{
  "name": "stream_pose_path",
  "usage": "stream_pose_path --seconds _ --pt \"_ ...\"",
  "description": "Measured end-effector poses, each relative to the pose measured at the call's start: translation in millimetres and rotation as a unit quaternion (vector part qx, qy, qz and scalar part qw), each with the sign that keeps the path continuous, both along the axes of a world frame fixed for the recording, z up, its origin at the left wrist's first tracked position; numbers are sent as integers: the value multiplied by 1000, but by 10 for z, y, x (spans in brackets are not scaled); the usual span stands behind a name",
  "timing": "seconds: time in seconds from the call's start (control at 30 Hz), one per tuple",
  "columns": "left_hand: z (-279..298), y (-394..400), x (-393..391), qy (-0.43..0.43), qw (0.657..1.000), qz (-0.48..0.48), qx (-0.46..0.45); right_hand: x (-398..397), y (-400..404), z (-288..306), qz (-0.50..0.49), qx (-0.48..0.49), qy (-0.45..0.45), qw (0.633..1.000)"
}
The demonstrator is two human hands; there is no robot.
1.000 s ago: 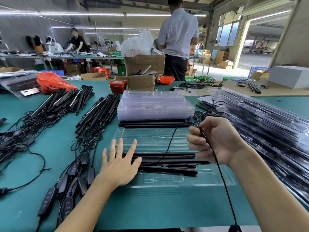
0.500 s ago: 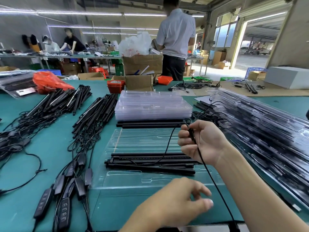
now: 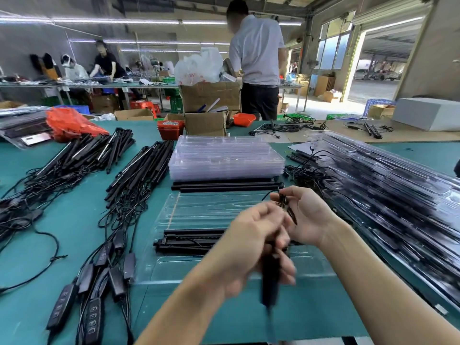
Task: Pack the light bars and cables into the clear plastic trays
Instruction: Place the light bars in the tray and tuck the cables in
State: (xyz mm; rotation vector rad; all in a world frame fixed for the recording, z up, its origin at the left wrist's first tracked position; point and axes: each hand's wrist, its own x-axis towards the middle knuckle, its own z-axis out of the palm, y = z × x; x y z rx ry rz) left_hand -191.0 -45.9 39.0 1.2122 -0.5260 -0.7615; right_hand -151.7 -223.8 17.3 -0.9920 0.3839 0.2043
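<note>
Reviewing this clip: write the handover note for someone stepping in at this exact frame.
Right hand: closed on the black cable, raised above the open tray.
Left hand: blurred, gripping the cable's lower stretch, apparently with its inline controller.
Light bars already lie in the open tray in front.
Done: bars seated. Left: tuck the cable into the tray; lid not yet closed.
Supplies: empty tray stack behind, loose bars with cables to the left, packed trays to the right.
</note>
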Motion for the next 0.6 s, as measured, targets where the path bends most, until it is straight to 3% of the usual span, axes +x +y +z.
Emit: stream_pose_path --seconds 0.1,0.2,0.3,0.4,0.47,0.53,0.6 --pt "206 208 251 -83 987 83 114 -38 -74 -103 -25 1 -5 1000" --pt "331 385 483 -243 920 116 284 -71 -154 -191 -34 -2 -27 999" --pt "381 532 667 -324 844 47 425 -75 -227 -249 -37 -6 -39 999" --pt "329 681 813 -305 794 -47 524 -72 -295 -296 -51 13 -43 998" --pt "258 796 895 -245 794 -68 553 -87 -335 -318 -62 25 -44 997" --pt "224 911 947 -185 821 -51 538 -113 -358 -340 -58 12 -39 997" --pt "240 998 1008 -203 826 -9 526 -136 -363 -363 -57 -15 -35 998"
